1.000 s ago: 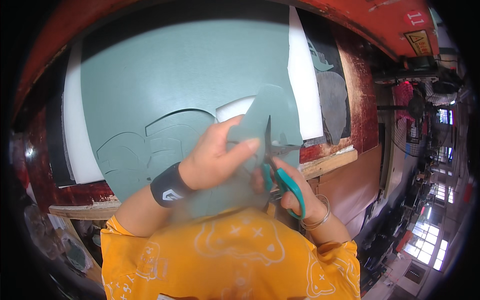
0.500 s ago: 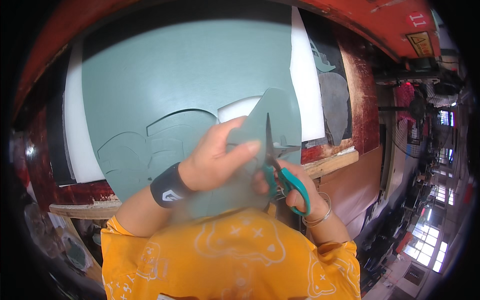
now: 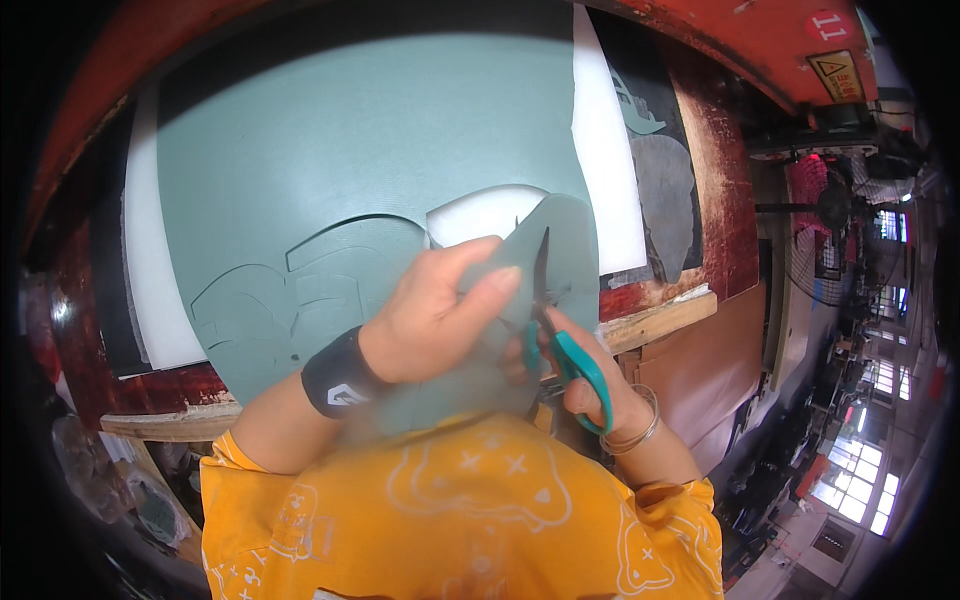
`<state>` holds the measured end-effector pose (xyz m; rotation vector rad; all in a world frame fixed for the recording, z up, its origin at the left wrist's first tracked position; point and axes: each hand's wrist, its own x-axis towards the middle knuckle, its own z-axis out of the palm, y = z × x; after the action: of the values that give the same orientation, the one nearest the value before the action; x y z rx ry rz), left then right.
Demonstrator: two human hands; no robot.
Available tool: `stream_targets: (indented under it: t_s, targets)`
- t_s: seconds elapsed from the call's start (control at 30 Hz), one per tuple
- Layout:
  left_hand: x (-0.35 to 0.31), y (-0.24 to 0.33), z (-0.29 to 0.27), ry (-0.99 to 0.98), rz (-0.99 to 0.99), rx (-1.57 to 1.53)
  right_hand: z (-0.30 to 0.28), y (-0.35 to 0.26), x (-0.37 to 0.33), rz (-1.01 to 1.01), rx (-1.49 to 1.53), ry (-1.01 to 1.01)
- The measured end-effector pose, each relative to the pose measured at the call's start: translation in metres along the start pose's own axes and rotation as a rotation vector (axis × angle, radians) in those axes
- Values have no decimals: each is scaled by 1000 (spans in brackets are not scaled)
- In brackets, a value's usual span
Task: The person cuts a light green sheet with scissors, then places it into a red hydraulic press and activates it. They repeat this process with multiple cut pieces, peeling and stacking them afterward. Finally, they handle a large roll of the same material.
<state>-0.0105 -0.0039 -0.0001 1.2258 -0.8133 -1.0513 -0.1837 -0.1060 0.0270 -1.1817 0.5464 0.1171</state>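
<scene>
My left hand (image 3: 435, 310), with a dark wristband, pinches a grey-green flat piece (image 3: 568, 225) between thumb and fingers. The piece is lifted at the right part of a large grey-green sheet (image 3: 360, 130). In my right hand (image 3: 605, 385) is a pair of scissors (image 3: 575, 365) with teal handles. One dark blade lies over the face of the piece, pointing away from me. The other blade is mostly hidden; a small dark tip shows past the piece's left edge. Curved cut outlines mark the sheet left of my hand, and a gap in it shows white beneath.
Under the sheet lies a white sheet (image 3: 612, 170) on a dark board. Grey and green offcuts (image 3: 665, 190) rest to the right. A red machine beam (image 3: 730, 40) runs across the far side. Wooden strips (image 3: 665, 318) edge the worn red table. A fan (image 3: 830, 215) stands farther right.
The scissors have turned; the blade that stuck out to the right no longer shows there. The lifted piece has shifted slightly, uncovering more of the white gap. My left hand keeps its grip.
</scene>
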Motion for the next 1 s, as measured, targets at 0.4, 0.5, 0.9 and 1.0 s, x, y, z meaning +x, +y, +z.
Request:
stream_targets:
  t_s: [0.4,0.5,0.9,1.0]
  targets:
    - [0,0,-4,-93,-67,-131,-10,3,6,20,166,-96]
    - [2,-1,-6,-126,-64,-133,-13,-3,5,6,81,-125]
    - [7,9,-11,-97,-85,9,-44,-17,0,68,-264,-66]
    - [5,12,-10,120,-169,-299,-43,-28,-4,-5,-468,-109]
